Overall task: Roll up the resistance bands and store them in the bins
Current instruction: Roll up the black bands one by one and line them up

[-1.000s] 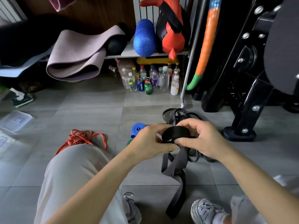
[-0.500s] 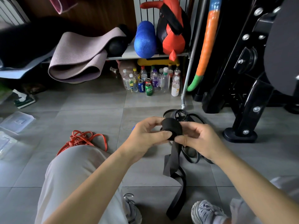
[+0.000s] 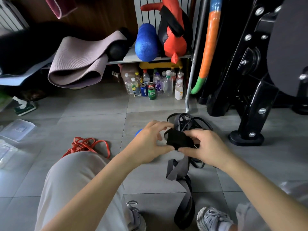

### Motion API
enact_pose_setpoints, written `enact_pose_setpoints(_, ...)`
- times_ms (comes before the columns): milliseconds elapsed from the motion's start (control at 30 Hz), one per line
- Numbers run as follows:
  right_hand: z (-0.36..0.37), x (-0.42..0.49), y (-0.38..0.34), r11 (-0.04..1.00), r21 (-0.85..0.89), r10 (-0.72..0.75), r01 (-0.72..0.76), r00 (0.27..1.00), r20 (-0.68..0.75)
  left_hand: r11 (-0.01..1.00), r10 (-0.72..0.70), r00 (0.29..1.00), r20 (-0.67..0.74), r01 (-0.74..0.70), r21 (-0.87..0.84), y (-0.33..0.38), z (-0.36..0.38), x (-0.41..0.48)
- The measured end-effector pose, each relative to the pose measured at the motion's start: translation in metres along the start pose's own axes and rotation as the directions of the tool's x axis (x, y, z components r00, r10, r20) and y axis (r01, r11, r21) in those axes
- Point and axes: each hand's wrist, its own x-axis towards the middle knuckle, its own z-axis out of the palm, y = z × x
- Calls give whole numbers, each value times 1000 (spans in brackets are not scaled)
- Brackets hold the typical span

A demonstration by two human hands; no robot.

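A tight coil of flat black rubber resistance band (image 3: 178, 139) is held in the air between both hands, above the grey tiled floor (image 3: 93, 117) and beyond the person's raised knee in pale trousers (image 3: 75, 180). The coil is pinched by the left hand (image 3: 150, 144), whose thumb is set against its lower left edge while the curled fingers reach over its top. It is grasped from the other side by the right hand (image 3: 208, 147), with the thumb placed under the roll and the fingers bent over its upper right corner. Beneath the coil, the unrolled grey-black tail of the same band (image 3: 179, 170) is seen hanging down with a twist, and its end is laid on the floor between two pale grey sneakers (image 3: 211, 217). Just behind the hands a loose heap of thin black rubber bands (image 3: 191, 120) is spread on the tiles. A small part of a blue band (image 3: 138, 131) is visible past the left hand and is mostly hidden by it. A tangle of orange-red rubber bands (image 3: 86, 145) is seen beside the knee, and a shallow clear plastic box (image 3: 18, 129) is set near the left edge. Plastic bottles and drink cans (image 3: 150, 85) are grouped under a metal shelf (image 3: 126, 60), on which a blue foam roller (image 3: 145, 42) and a folded mauve exercise mat (image 3: 78, 64) are placed. A black steel machine frame (image 3: 250, 97) is planted at the right.
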Motion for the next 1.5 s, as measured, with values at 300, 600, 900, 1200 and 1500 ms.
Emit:
enact_pose_setpoints(300, -3, -5, 2, 999, 48, -25, 25, 1000, 1, 994, -32, 997, 76, 24, 109, 15, 4, 3)
enact_pose_setpoints(600, -1, -7, 1, 959, 281, 30, -20, 999, -32, 995, -65, 995, 81, 71, -76, 18, 7, 0)
enact_pose_setpoints(900, 2, -8, -1, 895, 438, -79, 86, 996, -34, 894, -63, 997, -37, 40, -446, 16, 13, -9)
enact_pose_setpoints(1200, 2, -3, -6, 873, 472, -109, 125, 992, -61, 513, -50, 998, -35, -4, -858, 14, 16, -7)
enact_pose_setpoints(1500, 2, 0, 2, 929, 364, -40, 68, 996, -84, 874, -74, 997, 16, 73, -481, 17, 8, -1)
